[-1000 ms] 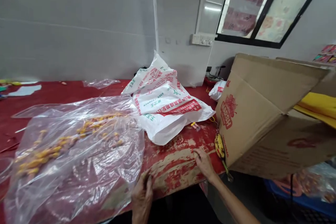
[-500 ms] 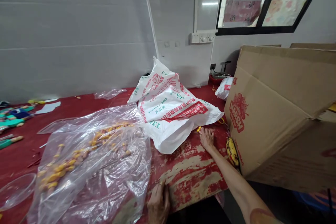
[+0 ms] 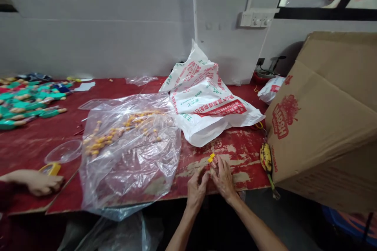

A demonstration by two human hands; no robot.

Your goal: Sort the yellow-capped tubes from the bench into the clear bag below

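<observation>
Hands meet at the bench's (image 3: 235, 153) near edge: our left hand (image 3: 196, 188) and right hand (image 3: 224, 178) both pinch a small yellow-tipped packet (image 3: 212, 160), fingers curled around it, steadying it between us. Beyond left lies a clear plastic bag (image 3: 129, 145); farther, a white printed bag (image 3: 209, 106); right, a cardboard box (image 3: 324, 125).

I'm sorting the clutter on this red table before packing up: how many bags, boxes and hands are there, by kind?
Clear plastic bag: 1
White printed bags: 2
Cardboard box: 1
Person's own hands, left hand, right hand: 2
Co-worker's hand: 1
Total: 7
</observation>
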